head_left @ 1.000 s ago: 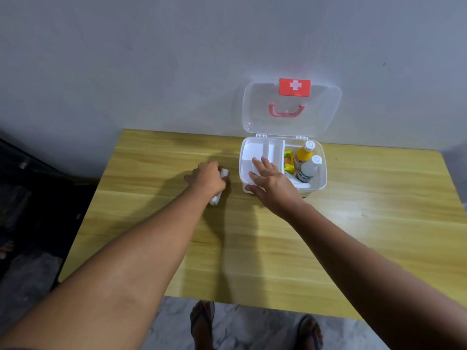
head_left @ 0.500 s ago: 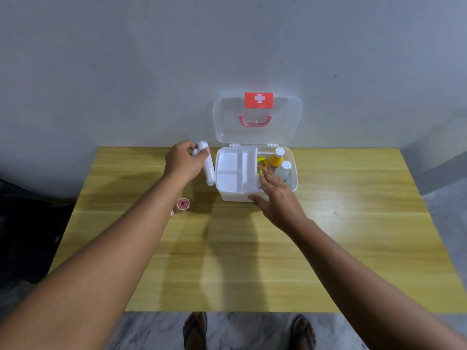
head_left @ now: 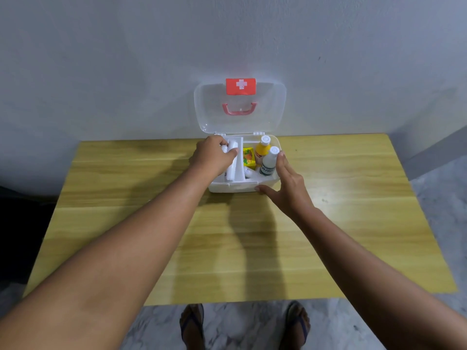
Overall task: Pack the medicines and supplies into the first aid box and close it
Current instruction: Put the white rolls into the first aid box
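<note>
A white first aid box (head_left: 237, 186) stands at the far edge of the wooden table (head_left: 353, 210), its clear lid (head_left: 270, 109) upright with a red cross label and a pink handle. Inside at the right stand a yellow bottle (head_left: 261, 149) and a white bottle (head_left: 268, 161), with a small yellow carton (head_left: 249, 160) beside them. My left hand (head_left: 213, 156) holds a long white tube (head_left: 231, 164) over the white tray in the left of the box. My right hand (head_left: 286, 184) rests open against the box's front right corner.
The box's lid leans against a grey wall. A dark area lies past the table's left edge. My feet in sandals (head_left: 193, 324) stand on a marbled floor beyond the near edge.
My left hand has carried the white tube from the table's left side up and into the box tray. My right hand slid from the tray to the box's right corner. The small pink-capped item is out of sight.
</note>
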